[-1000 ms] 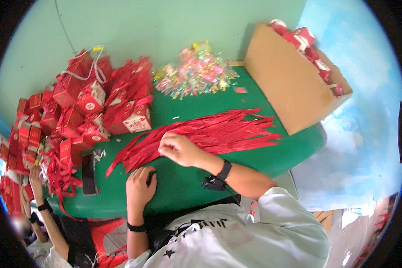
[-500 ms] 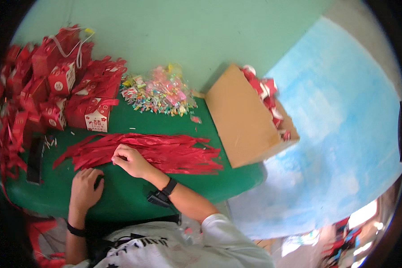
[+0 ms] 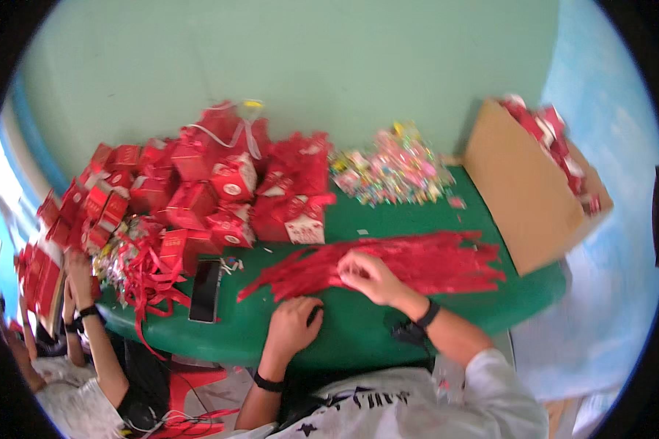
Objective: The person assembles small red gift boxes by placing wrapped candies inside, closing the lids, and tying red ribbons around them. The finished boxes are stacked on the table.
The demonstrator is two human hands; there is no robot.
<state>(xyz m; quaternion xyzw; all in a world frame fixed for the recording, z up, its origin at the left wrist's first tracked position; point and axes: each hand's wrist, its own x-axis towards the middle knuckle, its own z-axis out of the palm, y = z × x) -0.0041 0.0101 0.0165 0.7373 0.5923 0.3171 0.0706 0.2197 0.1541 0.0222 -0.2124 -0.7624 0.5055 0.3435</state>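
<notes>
Red ribbons [image 3: 410, 265], right hand [image 3: 366, 276] picking, green table [image 3: 359, 333]

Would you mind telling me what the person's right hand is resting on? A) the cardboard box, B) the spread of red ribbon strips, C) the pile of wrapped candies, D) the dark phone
B: the right hand lies on the red ribbon strips spread across the green table, apart from the phone, candies and cardboard box.
</notes>
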